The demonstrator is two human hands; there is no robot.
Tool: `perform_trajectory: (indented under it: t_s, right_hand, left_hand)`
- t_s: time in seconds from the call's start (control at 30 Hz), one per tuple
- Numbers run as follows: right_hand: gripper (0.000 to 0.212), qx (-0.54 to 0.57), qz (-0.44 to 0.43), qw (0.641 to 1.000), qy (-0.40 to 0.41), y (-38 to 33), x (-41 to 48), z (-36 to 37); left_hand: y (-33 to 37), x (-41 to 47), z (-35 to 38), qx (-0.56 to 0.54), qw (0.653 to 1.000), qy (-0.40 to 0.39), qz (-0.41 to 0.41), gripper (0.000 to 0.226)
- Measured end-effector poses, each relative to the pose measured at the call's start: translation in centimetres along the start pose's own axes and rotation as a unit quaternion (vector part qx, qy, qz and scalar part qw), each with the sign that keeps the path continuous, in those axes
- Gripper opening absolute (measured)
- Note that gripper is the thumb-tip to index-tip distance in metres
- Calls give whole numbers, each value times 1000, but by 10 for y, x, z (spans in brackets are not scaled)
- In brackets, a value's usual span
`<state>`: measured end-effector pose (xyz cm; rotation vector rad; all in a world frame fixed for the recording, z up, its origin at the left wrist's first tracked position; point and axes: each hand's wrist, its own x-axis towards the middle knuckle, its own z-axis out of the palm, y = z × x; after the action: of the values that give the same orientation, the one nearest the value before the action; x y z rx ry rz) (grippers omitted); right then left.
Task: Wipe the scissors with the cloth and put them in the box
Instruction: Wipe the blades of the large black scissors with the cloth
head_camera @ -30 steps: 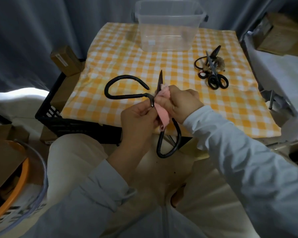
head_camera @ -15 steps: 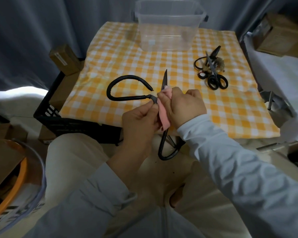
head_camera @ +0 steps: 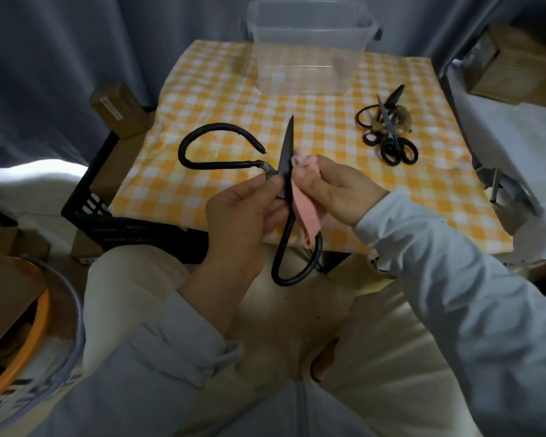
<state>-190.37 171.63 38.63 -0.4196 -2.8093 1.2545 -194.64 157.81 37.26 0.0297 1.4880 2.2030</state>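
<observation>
so the left hand [head_camera: 241,222] pinches the scissors [head_camera: 285,159] at the pivot, thumb on the near side and fingers curled behind. the right hand [head_camera: 341,190] grips a pink cloth [head_camera: 304,212], with the fingers bunched round its top end and the rest hanging down as a strip. the bunched end sits just right of the blade; i cannot tell whether it touches the metal.

the scissors are large and black, held in the air above the near edge of the table [head_camera: 221,99], and they are spread wide. 1 blade points up and far, and the other blade is hidden by the hands. 1 handle loop reaches out left over the table, while the other loop hangs down toward the person's lap, partly behind the cloth strip.

the table wears orange and white checks. at its far edge stands the box [head_camera: 309,58], clear plastic, lid off, well apart from the hands. on the right side of the table lies a heap of smaller scissors [head_camera: 391,143], black too, tangled with a brownish tuft [head_camera: 402,121].

left of the table sits a black crate [head_camera: 85,209] with a brown carton [head_camera: 117,105] at its far corner. a tub [head_camera: 73,326] with an orange rim inside is at the near left.
</observation>
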Motion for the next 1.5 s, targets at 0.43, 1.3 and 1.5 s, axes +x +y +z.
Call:
perform_trajectory:
  t_s: [0.43,1.3,1.5]
  right_hand:
    - [31,-182,-155,940,245,9,-4,15]
    - [38,-166,12,963,210,6,14,8]
    - [28,-45,-86,991,96,8,7,6]
  left_hand:
    - [-3,-4,3,14,998,-30,49,18]
    - [-8,-1,4,35,998,-5,51,16]
    - [-4,4,2,19,999,-5,40,15]
